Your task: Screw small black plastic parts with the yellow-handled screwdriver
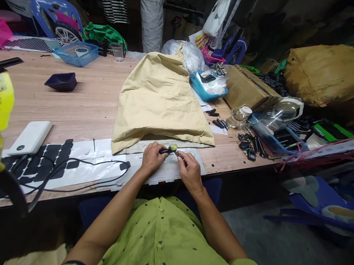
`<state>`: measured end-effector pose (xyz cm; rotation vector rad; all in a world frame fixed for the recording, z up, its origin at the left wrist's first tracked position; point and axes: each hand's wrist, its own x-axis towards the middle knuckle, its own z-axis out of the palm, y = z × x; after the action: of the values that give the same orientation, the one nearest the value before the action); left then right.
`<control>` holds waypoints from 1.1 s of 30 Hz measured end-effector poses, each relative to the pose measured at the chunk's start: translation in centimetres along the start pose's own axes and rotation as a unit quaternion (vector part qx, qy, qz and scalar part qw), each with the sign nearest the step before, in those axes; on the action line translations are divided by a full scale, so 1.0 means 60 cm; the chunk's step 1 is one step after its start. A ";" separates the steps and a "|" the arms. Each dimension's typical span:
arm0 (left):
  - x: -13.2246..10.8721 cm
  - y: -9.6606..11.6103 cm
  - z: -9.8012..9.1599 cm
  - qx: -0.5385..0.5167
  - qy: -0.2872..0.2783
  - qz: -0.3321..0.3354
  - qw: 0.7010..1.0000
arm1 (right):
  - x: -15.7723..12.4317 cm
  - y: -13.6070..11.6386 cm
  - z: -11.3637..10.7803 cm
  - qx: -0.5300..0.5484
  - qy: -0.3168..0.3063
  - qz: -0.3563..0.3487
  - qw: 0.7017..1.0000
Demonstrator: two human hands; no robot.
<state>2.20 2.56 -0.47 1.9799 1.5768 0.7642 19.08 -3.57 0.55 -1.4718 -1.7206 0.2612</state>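
My left hand [151, 158] is closed around a small black part with a pale round green-yellow end [172, 148], held just above a white sheet [166, 172] at the table's front edge. My right hand [189, 171] pinches a thin dark tool [178, 154] whose tip meets that small part. Both hands sit close together in front of a large beige cloth bag [160, 100].
Left of my hands lie a black cable [75, 171], black-patterned sheets [46, 162] and a white power bank [30, 137]. A dark tray [62, 81] and blue basket [77, 52] stand farther back. Small black parts [251, 145], baskets and boxes crowd the right side.
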 end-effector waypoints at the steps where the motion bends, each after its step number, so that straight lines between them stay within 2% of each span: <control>1: 0.000 0.000 0.000 0.000 0.000 0.001 1.000 | 0.000 -0.003 0.001 0.007 -0.002 -0.005 1.000; 5: -0.001 0.005 -0.002 0.007 -0.007 -0.006 1.000 | -0.003 -0.010 0.011 0.024 -0.024 -0.030 0.999; 9: -0.004 0.012 -0.001 0.008 -0.016 -0.013 1.000 | -0.003 0.008 0.015 0.008 -0.015 -0.033 0.999; 14: -0.007 0.013 0.003 0.008 -0.014 -0.016 1.000 | 0.016 0.061 0.005 -0.108 0.052 -0.052 0.991; 18: -0.010 0.009 0.005 0.010 -0.013 0.001 1.000 | 0.026 0.096 0.003 -0.203 0.064 -0.068 0.975; 24: -0.012 0.001 -0.002 -0.001 -0.030 0.028 0.999 | 0.022 0.100 0.012 -0.246 0.083 -0.080 0.962; 28: -0.049 0.002 -0.017 -0.018 -0.061 0.091 0.994 | 0.021 0.091 0.012 -0.261 0.082 -0.077 0.959; 33: -0.136 0.012 -0.017 0.013 -0.117 0.228 0.967 | 0.020 0.091 0.011 -0.266 0.083 -0.073 0.958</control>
<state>0.59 -5.52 -0.26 2.3887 1.0125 0.6445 22.57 -0.68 -2.75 -1.6688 -1.8309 -0.4280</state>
